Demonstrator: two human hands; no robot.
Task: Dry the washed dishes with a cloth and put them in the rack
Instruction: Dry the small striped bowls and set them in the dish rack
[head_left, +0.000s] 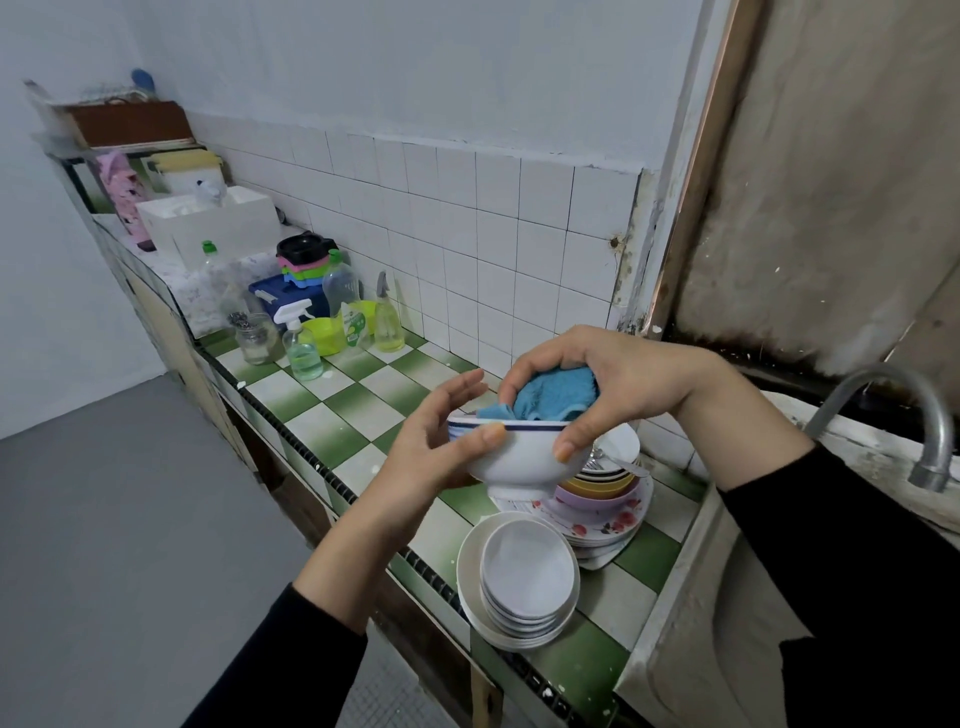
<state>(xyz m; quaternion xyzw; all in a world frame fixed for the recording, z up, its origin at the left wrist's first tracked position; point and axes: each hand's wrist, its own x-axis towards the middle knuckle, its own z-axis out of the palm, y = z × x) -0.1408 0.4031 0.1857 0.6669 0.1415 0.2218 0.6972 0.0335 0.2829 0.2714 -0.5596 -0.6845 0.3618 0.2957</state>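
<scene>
- One white blue-rimmed footed bowl (511, 460), upright, mouth up, above the green-checked bench (358, 410).
- Left hand (441, 441) grasps the bowl.
- Right hand (618, 382) clutches one blue terry cloth (553, 397) inside it.

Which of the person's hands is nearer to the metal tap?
Right. The right hand, pressing the blue cloth into the bowl, is closer to the tap; the left hand grips the bowl's opposite side.

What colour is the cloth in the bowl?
Blue cloth, held in the bowl by the right hand. Head view shows it best.
</scene>
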